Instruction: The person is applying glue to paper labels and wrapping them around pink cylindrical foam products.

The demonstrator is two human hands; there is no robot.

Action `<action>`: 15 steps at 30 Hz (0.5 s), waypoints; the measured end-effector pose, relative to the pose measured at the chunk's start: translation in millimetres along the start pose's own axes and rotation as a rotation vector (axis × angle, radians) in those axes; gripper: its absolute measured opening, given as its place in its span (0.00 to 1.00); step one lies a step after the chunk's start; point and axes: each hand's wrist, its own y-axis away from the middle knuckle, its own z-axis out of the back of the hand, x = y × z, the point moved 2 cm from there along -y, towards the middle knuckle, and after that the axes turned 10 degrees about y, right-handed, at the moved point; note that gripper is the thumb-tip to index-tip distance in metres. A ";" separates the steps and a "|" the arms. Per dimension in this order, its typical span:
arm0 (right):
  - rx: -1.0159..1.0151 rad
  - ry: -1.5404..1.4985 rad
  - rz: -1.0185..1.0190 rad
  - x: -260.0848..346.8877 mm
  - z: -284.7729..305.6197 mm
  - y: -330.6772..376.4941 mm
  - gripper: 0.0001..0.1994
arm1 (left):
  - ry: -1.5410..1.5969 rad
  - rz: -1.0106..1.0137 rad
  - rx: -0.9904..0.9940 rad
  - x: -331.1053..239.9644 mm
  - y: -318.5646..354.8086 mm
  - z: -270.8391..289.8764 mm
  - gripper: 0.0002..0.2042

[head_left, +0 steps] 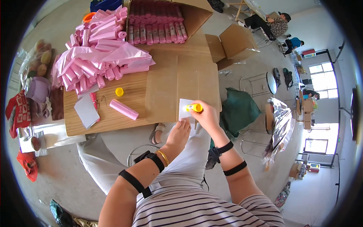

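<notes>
A yellow glue stick (196, 108) is in my right hand (208, 119), its tip end against a white paper slip (183, 103). That slip lies on a flat cardboard sheet (162, 87) at the table's near edge. My left hand (178, 137) pinches the slip's lower edge, with its fingertips close to the glue stick. Further left on the wooden table are a round yellow cap (119, 91) and a single pink roll (124, 109). A small stack of white slips (87, 112) rests at the left, partly over something pink.
A large heap of pink rolls (102, 49) covers the table's far left. Beside it an open carton (196, 17) holds rows of pink rolls. Right of the table stand an empty carton (238, 41), a dark green bag (240, 109) and stools (271, 82). Other people sit far off.
</notes>
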 end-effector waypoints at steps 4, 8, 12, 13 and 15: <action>0.052 -0.003 0.081 17.2 -2.7 -12.2 0.13 | -0.013 0.018 -0.023 -1.0 -0.9 -4.3 0.27; 0.064 0.009 0.033 -4.4 9.3 -12.3 0.13 | -0.017 0.000 0.020 -0.5 -2.8 1.5 0.26; 0.065 0.031 -0.070 -12.3 19.6 -9.3 0.12 | -0.037 0.011 0.037 0.8 -2.6 5.2 0.26; 0.058 0.042 -0.060 -10.2 18.2 -9.7 0.12 | -0.029 0.009 0.036 0.9 -2.6 4.5 0.26; 0.044 0.062 -0.038 -3.8 11.9 -11.5 0.12 | -0.014 0.009 0.033 0.8 -3.0 2.1 0.26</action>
